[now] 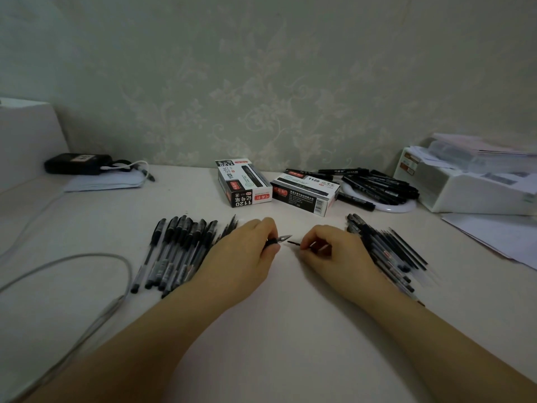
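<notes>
Observed at the centre of the white table: a pen body, of which only the black grip and metal nose cone show beyond the fingers. The left hand has its fingers curled closed round it, nose pointing right. Facing it, and apart by a small gap, is a thin black refill, pinched between thumb and fingertips of the right hand. Both items are held just above the table.

Assessment: the step in hand appears to be fitting refill to body. The next move calls for lining the two up end to end and closing the gap squarely, since both parts are slender.

Left of the hands lies a row of capped black pens. To the right is a loose heap of pen parts, apparently refills and barrels.

Containers: two black marker boxes marked 1120, the left box and the right box, sit near the wall. Their contents cannot be seen. Black markers are piled on a white round dish beside them.
</notes>
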The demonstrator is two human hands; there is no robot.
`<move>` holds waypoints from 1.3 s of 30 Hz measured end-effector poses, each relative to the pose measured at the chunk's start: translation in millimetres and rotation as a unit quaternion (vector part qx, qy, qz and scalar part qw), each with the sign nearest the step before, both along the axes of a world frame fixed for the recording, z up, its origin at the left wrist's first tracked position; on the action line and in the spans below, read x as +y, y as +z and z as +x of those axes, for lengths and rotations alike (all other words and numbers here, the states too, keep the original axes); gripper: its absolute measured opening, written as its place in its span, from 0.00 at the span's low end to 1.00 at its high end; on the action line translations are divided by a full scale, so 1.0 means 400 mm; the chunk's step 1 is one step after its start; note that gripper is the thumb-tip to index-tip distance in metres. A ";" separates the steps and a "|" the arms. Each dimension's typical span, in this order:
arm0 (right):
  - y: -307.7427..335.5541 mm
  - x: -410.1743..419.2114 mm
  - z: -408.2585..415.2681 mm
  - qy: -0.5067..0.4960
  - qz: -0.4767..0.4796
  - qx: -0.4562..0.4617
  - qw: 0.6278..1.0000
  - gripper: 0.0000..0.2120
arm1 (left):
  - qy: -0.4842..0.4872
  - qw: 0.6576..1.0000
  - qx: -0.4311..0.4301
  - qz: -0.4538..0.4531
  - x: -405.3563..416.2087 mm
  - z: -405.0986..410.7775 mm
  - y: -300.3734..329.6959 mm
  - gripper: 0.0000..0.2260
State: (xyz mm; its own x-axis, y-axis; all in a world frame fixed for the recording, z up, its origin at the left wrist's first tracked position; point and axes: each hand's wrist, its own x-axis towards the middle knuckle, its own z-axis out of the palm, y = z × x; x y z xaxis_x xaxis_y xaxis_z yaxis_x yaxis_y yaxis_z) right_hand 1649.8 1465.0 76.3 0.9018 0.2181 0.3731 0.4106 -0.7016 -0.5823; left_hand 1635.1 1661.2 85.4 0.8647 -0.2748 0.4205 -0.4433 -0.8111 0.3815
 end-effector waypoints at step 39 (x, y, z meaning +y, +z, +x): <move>0.028 -0.003 -0.010 0.105 0.163 0.065 0.979 0.16 | -0.081 0.988 0.027 -0.127 -0.008 -0.016 0.037 0.05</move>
